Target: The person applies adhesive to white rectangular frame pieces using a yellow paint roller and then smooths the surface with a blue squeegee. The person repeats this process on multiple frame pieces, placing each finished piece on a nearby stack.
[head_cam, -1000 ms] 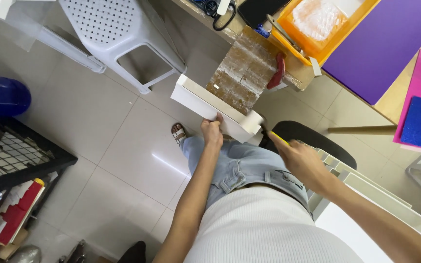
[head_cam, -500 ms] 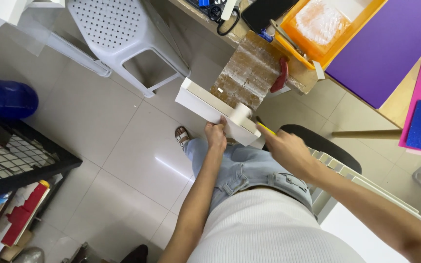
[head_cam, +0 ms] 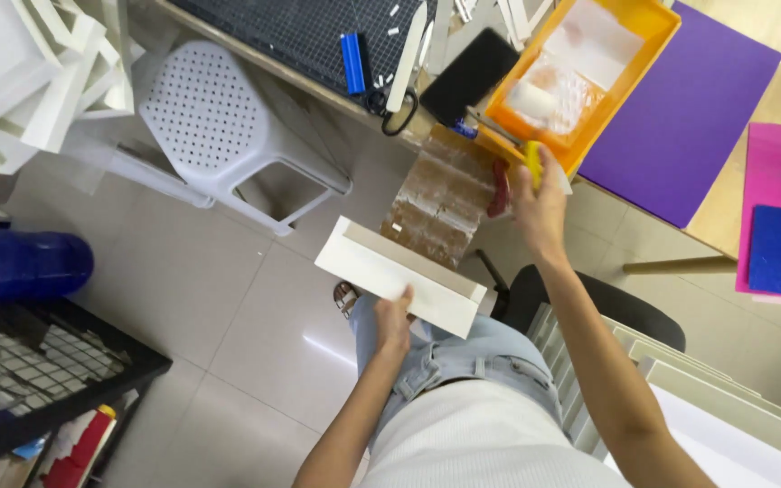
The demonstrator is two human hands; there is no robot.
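A white plastic stool [head_cam: 228,145] stands at the left. The left hand [head_cam: 393,323] grips a long white box [head_cam: 399,276] above the knee. The right hand [head_cam: 540,203] is closed around a small yellow tool [head_cam: 533,163], just beside the orange tray [head_cam: 653,54] on the table edge.

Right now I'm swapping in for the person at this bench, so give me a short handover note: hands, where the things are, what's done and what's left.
Left hand: holds the white frame piece by its near edge, above the lap.
Right hand: stretched out to the orange tray at the table edge, fingers closed on a small yellow tool.
Nearby: a roll of bubble wrap hangs off the table edge beside the tray; more white frames stand stacked at the right.
Done: the frame is picked up and held.
Left: the yellow tool is not yet at the frame; the bubble wrap is untouched.
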